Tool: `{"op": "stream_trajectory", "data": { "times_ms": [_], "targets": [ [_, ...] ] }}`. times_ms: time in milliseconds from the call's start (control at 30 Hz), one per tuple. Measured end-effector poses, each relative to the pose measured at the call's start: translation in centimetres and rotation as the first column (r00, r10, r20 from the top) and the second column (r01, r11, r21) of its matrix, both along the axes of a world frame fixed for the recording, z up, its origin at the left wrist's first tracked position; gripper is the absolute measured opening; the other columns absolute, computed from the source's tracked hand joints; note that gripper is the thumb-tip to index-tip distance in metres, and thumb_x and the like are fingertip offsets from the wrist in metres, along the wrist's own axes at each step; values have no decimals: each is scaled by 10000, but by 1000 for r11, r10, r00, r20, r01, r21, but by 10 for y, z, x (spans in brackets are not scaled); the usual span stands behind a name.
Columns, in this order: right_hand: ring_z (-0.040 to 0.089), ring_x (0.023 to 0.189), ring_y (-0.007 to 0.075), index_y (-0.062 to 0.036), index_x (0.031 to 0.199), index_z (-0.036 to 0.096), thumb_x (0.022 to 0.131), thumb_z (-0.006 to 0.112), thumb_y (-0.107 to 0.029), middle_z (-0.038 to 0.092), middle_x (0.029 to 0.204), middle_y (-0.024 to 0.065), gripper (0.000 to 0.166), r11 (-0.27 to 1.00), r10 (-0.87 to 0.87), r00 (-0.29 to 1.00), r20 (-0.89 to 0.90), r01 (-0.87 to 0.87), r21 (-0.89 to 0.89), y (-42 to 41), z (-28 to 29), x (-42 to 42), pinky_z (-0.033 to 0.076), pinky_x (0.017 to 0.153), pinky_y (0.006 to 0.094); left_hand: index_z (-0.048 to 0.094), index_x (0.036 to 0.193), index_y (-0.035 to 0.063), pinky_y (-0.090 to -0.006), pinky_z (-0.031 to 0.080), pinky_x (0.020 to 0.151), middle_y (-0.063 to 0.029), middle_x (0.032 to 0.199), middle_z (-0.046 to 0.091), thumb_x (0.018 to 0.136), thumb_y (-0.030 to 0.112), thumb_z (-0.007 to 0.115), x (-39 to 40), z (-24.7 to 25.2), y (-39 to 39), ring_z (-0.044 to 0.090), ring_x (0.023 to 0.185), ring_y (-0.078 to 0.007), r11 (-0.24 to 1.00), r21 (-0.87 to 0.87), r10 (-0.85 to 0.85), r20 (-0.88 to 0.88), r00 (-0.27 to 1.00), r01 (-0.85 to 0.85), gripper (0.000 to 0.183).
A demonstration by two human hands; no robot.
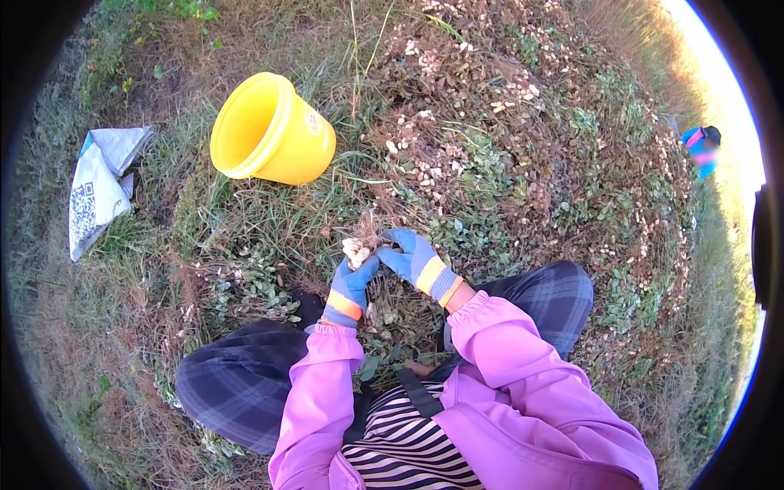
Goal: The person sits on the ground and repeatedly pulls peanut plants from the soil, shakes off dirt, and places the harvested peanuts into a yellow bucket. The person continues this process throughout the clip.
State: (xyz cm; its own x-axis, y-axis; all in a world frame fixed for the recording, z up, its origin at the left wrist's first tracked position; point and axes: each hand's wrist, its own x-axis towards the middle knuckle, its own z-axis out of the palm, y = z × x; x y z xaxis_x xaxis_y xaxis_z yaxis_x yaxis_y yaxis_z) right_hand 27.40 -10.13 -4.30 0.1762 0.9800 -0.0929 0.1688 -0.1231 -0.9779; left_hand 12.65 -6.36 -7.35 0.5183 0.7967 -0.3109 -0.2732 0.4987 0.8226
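Both my hands wear blue rubber-coated work gloves with orange and yellow cuffs and meet in front of my crossed legs. My left hand (350, 288) is closed around a cluster of pale peanut pods (356, 252). Brown, dry roots (369, 229) stick up from that cluster, between the hands. My right hand (409, 257) grips the same peanut plant at its right side, thumb and fingers close to my left fingertips; the stems inside it are mostly hidden. Beneath the hands lie more leaves and stems.
A yellow plastic bucket (318, 144) lies tilted on the grass, its mouth facing left. Farther left is a white woven sack (101, 184) with a printed code. Pulled peanut plants (527, 177) with pods cover the ground ahead and right. Another person (701, 150) is at the far right edge.
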Motion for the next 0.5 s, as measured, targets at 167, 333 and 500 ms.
{"op": "stream_trajectory", "data": {
  "times_ms": [167, 333, 500],
  "targets": [
    [591, 776, 203, 30, 1005, 540, 765, 553, -144, 594, 877, 148, 297, 983, -80, 983, 168, 50, 174, -2, -9, -6, 477, 674, 297, 526, 1079, 29, -244, 442, 753, -19, 980, 571, 792, 86, 584, 4, -3, -4, 547, 853, -106, 998, 24, 53, -1, 999, -53, 298],
    [516, 602, 104, -36, 929, 536, 774, 558, -103, 555, 749, 36, 171, 982, -176, 848, -499, 118, -146, -6, -9, -13, 414, 504, 232, 533, 1069, 30, -244, 439, 739, -21, 964, 575, 799, 78, 565, 8, 5, -12, 546, 843, -107, 986, -54, 160, 58, 985, -157, 276],
    [443, 493, 63, -81, 868, 522, 787, 554, -54, 492, 690, -17, 91, 955, -289, 573, -767, 118, -272, -5, 9, -17, 330, 410, 184, 527, 1072, 23, -255, 446, 742, -30, 963, 575, 814, 95, 532, 6, 11, -13, 552, 837, -119, 984, -53, 174, 56, 983, -171, 268]
  ]
}}
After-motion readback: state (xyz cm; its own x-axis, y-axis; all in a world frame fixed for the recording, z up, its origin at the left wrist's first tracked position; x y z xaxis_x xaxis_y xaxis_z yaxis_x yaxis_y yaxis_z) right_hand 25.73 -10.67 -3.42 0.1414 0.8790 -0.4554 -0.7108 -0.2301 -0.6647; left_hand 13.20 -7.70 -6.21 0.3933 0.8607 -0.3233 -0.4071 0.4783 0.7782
